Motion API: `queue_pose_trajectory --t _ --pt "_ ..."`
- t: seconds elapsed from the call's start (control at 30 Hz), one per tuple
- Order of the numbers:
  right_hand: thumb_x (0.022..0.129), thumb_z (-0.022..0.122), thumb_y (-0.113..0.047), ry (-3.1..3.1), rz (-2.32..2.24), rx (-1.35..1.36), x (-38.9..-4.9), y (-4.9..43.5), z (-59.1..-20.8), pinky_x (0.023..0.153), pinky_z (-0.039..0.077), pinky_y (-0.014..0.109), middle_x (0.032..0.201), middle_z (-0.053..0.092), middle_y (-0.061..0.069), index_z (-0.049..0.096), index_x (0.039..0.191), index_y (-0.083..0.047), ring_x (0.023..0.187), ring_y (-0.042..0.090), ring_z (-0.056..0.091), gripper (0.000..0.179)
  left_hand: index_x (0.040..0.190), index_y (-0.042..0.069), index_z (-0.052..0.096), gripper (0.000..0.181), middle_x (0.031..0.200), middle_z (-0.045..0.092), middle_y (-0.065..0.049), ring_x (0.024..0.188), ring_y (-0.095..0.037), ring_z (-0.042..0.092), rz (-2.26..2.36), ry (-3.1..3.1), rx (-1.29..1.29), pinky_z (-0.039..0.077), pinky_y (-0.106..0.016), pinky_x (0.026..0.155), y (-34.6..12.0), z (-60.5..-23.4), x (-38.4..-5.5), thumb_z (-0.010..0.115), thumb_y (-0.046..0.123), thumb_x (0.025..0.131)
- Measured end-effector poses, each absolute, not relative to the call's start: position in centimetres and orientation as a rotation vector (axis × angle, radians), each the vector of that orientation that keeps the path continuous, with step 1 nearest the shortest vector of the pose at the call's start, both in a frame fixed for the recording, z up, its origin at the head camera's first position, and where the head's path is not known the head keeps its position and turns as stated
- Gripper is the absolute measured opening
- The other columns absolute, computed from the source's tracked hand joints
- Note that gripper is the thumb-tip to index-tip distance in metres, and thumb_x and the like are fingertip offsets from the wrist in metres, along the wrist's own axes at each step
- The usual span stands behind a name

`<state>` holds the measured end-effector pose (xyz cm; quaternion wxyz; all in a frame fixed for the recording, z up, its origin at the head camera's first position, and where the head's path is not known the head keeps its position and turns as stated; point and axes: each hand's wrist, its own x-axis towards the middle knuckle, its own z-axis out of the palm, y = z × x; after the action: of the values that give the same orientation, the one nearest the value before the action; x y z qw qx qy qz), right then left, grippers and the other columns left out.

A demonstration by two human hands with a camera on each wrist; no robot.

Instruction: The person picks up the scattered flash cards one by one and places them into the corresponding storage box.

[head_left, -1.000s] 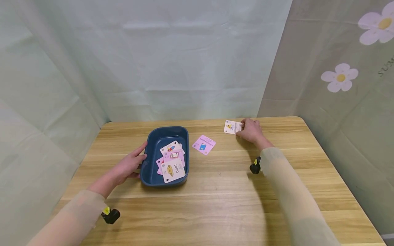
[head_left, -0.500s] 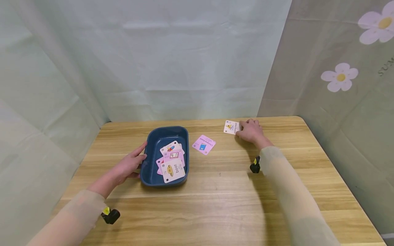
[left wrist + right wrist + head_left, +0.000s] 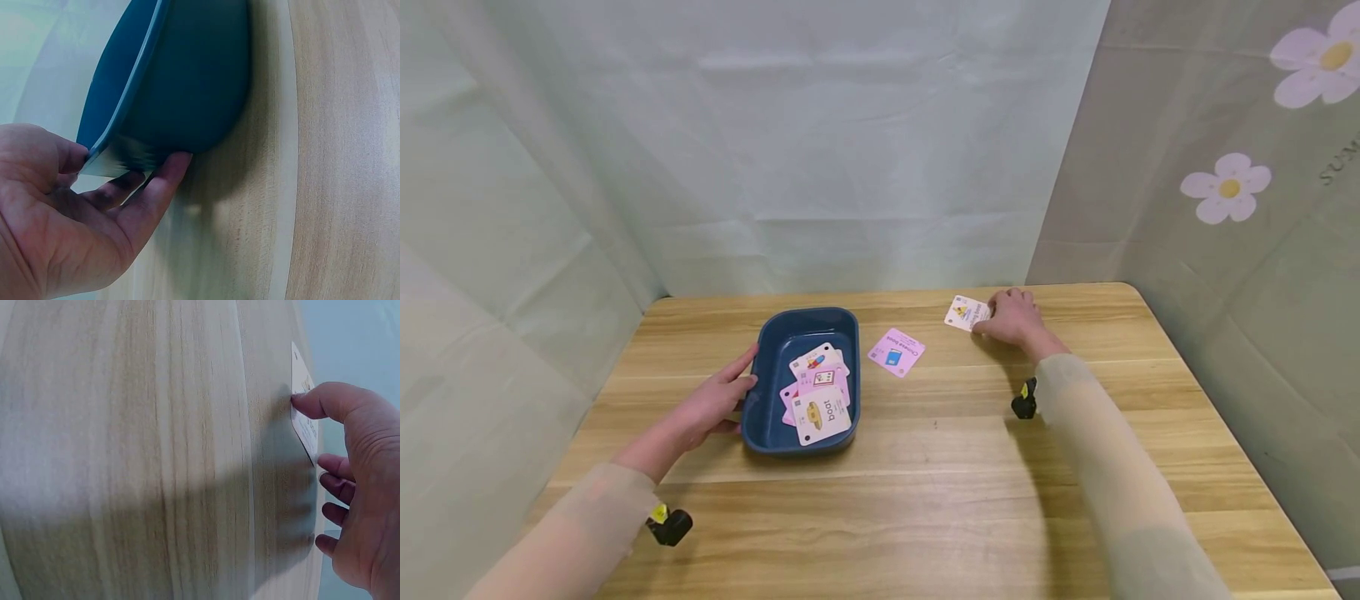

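My left hand [image 3: 718, 400] grips the left wall of a dark blue plastic bin [image 3: 769, 329], thumb at the rim and fingers against the outside in the left wrist view. Inside the bin lie several overlapping picture cards, with a white "boat" card [image 3: 838, 414] on top. Toward the table's back edge, my right hand [image 3: 1013, 317] pinches a white sailing boat card [image 3: 961, 312] by its right part; the thumb [image 3: 312, 403] touches its near edge and the fingers cover its right end. A pink "Chinese book" card [image 3: 897, 352] lies between the bin and that hand.
The wooden table [image 3: 940, 500] reaches back to a pale cloth curtain [image 3: 865, 167]. A flower-printed panel [image 3: 1225, 275] stands along the right side. Each wrist carries a small black camera, such as the right one [image 3: 1025, 400].
The sailing boat card has turned slightly, its left edge now more slanted. My right fingers have shifted a little on it. The left hand and bin have stayed in place.
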<state>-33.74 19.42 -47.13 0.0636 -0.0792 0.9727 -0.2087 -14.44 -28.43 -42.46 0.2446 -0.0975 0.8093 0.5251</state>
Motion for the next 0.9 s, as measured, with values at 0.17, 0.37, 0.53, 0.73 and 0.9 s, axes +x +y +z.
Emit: queue_pose_trajectory --t 0.17,0.37,0.53,0.73,0.9 --pt "0.08 0.082 -0.043 2.946 -0.69 -0.187 -33.72 19.29 -47.02 0.101 0.034 0.056 0.121 0.051 0.019 0.054 0.129 0.001 0.117 0.04 0.039 0.072 0.163 0.041 -0.004 0.063 0.166 0.007 -0.03 0.132 -0.049 0.044 1.427 2.213 -0.267 0.056 -0.04 0.079 -28.47 -42.49 -14.54 0.032 0.03 0.113" --pt "0.077 0.086 -0.036 2.918 -0.806 -0.121 -33.57 18.96 -46.87 0.103 0.031 0.056 0.12 0.054 0.019 0.049 0.133 -0.003 0.121 0.042 0.039 0.075 0.163 0.041 -0.004 0.063 0.166 0.007 -0.031 0.132 -0.05 0.044 1.429 2.212 -0.272 0.056 -0.041 0.079 -28.56 -42.51 -14.65 0.032 0.031 0.113" --pt "0.079 0.086 -0.03 2.875 -0.889 -0.08 -33.5 18.71 -46.8 0.105 0.028 0.055 0.12 0.054 0.018 0.044 0.14 -0.006 0.121 0.041 0.039 0.077 0.163 0.04 -0.005 0.062 0.166 0.005 -0.032 0.134 -0.052 0.042 1.427 2.215 -0.269 0.057 -0.042 0.081 -28.6 -42.52 -14.73 0.032 0.031 0.113" --pt "0.089 0.076 -0.021 2.872 -0.965 -0.107 -33.28 18.6 -46.74 0.105 0.025 0.055 0.113 0.06 0.015 0.041 0.143 -0.005 0.111 0.037 0.043 0.066 0.163 0.04 -0.005 0.063 0.166 0.004 -0.031 0.136 -0.053 0.039 1.424 2.216 -0.266 0.057 -0.044 0.084 -28.47 -42.46 -14.78 0.032 0.031 0.113" --pt "0.092 0.071 -0.018 2.873 -1.049 -0.106 -33.26 18.79 -46.69 0.104 0.024 0.056 0.111 0.061 0.014 0.038 0.148 -0.005 0.108 0.035 0.044 0.066 0.163 0.04 -0.005 0.063 0.166 0.004 -0.031 0.137 -0.053 0.038 1.419 2.215 -0.266 0.057 -0.045 0.086 -28.42 -42.5 -14.79 0.032 0.031 0.113"
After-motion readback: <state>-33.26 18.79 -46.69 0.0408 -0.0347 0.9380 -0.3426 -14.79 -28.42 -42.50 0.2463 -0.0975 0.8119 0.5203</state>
